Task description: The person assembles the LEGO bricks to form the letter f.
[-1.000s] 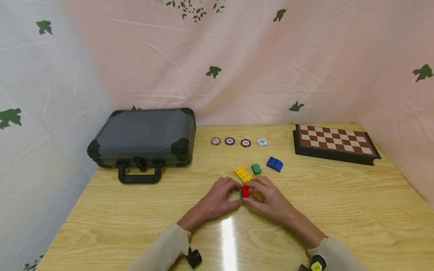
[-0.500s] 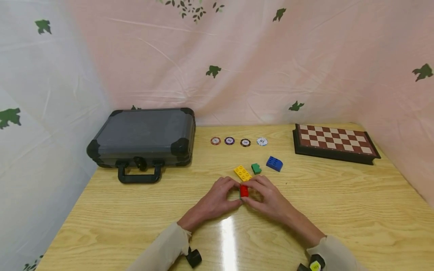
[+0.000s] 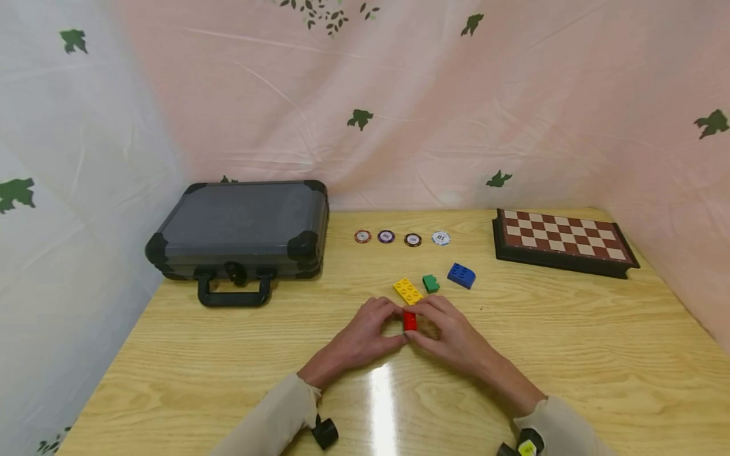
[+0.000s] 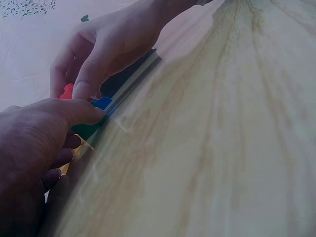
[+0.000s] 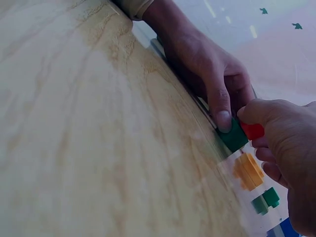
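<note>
Both hands meet over the middle of the table. My right hand point(image 3: 447, 329) pinches a red toy building brick point(image 3: 410, 321) between thumb and fingers. A green building brick point(image 5: 232, 136) is pinched by my left hand point(image 3: 371, 334), thumb on its near side. In the right wrist view the red brick sits right against the green one, on its upper side. From the head view the red brick covers almost all of the green brick. Just beyond the fingertips lies a yellow eight-stud brick point(image 3: 407, 290), partly behind the right hand.
A small green brick point(image 3: 431, 284) and a blue brick point(image 3: 461, 275) lie beyond the right hand. Several poker chips point(image 3: 386, 236) form a row farther back. A grey hard case point(image 3: 245, 221) stands at back left, a checkered board box point(image 3: 564, 240) at back right.
The red brick has shifted slightly left over the green one, whose visible strip has shrunk to almost nothing in the head view. Both hands keep their grips and barely move.
</note>
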`<state>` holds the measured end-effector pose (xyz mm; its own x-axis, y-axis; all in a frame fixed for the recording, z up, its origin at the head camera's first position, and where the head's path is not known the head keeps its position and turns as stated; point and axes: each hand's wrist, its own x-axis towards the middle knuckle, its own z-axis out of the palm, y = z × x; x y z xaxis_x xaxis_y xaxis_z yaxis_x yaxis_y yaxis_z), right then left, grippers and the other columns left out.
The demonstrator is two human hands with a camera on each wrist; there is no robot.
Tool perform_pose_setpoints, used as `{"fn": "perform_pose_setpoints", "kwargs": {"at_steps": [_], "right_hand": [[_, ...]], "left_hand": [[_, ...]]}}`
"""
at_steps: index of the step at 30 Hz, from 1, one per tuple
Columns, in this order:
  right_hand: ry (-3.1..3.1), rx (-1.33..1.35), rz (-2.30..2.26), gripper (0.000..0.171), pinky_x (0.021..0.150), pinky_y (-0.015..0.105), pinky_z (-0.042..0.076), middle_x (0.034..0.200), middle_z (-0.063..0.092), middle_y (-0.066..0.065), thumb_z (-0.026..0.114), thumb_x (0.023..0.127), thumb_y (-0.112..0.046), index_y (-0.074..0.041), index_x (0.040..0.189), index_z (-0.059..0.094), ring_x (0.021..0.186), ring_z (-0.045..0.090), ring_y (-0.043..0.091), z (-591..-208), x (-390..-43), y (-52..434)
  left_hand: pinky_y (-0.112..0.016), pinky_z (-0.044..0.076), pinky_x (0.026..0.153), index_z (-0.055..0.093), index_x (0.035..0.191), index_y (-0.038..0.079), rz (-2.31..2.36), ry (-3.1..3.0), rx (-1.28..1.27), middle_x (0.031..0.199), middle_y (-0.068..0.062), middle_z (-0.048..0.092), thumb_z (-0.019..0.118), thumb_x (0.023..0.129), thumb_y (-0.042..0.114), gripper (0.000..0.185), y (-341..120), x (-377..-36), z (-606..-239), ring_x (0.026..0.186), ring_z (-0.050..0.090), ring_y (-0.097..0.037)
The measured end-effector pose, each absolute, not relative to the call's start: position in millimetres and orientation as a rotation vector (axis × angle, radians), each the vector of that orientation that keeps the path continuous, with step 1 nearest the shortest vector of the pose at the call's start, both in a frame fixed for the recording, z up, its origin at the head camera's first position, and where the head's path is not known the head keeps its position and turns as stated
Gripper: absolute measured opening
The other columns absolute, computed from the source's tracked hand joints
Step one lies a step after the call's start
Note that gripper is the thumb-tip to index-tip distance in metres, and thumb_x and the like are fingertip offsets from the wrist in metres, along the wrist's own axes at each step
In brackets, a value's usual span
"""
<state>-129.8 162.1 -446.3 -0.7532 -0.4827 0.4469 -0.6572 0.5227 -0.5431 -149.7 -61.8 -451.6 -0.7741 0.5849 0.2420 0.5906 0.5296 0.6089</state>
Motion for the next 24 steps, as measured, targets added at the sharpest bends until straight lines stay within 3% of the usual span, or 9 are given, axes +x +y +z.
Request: {"fn": "perform_pose_setpoints", "kwargs": {"at_steps": [24], "right_hand": [[-2.557,0.981,0.989,0.035,0.092,0.043,0.053,0.114,0.061,-0.003,0.084,0.089,-0.015,-0.007,0.121,0.072,0.107,0.056,0.015,-439.5,-130.2,158.0]], "left_hand": [[-0.035,0.046,0.091,0.07,0.12,0.008,-1.105,-2.766,-1.051,0.113,-0.001,0.065,0.079,0.093,0.023,0.032,-62.4,-149.4,-450.0,0.102,0.053,-0.018]]}}
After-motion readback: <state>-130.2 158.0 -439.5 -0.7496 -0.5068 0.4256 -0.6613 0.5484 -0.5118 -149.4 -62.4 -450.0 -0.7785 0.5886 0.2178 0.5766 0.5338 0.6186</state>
